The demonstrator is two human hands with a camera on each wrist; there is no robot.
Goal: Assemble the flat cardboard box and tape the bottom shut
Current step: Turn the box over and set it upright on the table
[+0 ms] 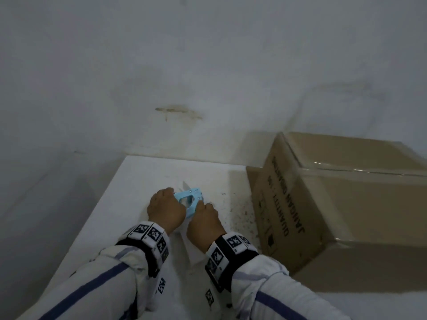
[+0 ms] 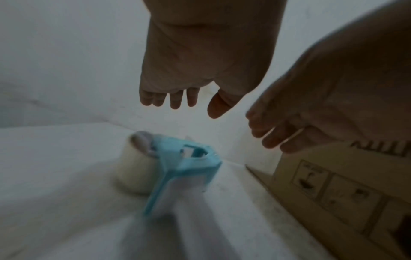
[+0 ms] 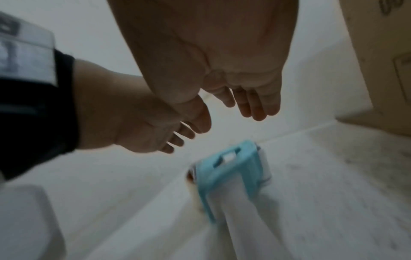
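Note:
A light blue tape dispenser (image 1: 190,200) (image 2: 189,168) (image 3: 229,168) with a pale tape roll (image 2: 133,172) lies on the white table (image 1: 129,204). My left hand (image 1: 166,209) (image 2: 193,103) hovers just above it, fingers relaxed and holding nothing. My right hand (image 1: 204,218) (image 3: 224,114) hangs beside the left one, also above the dispenser with loose fingers. The brown cardboard box (image 1: 323,204) (image 2: 333,184) (image 3: 378,52) stands assembled at the right, and a glossy strip of clear tape (image 1: 358,169) runs across its upper face.
A grey-white wall (image 1: 208,77) rises right behind the table. The table's left edge (image 1: 101,199) drops off into shadow. The box takes up the right side of the table, with printed black lettering on its near-left face.

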